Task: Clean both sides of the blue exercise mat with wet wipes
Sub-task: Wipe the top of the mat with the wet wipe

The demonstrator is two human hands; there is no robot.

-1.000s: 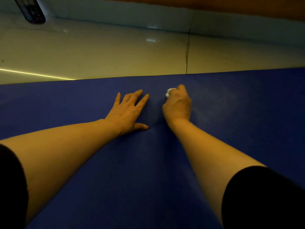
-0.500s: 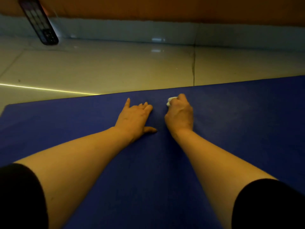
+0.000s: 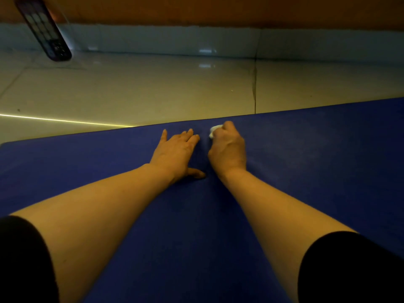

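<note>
The blue exercise mat point(image 3: 317, 171) lies flat on the floor and fills the lower half of the head view. My left hand point(image 3: 177, 154) rests palm down on it near its far edge, fingers straight and thumb spread. Just to its right, my right hand point(image 3: 228, 149) grips a small bunched white wet wipe point(image 3: 213, 131) and presses it on the mat close to the far edge. Only a corner of the wipe shows past my fingers.
Beyond the mat lies a glossy pale tiled floor point(image 3: 153, 90) up to a light baseboard point(image 3: 218, 40) and an orange-brown wall. A dark phone-like device point(image 3: 43, 27) leans at the far left. The mat's left corner is at the frame's left edge.
The view has tilted up, showing more floor and the mat's left corner. My left fingers have drawn together. My right hand with the wipe has stayed near the far edge.
</note>
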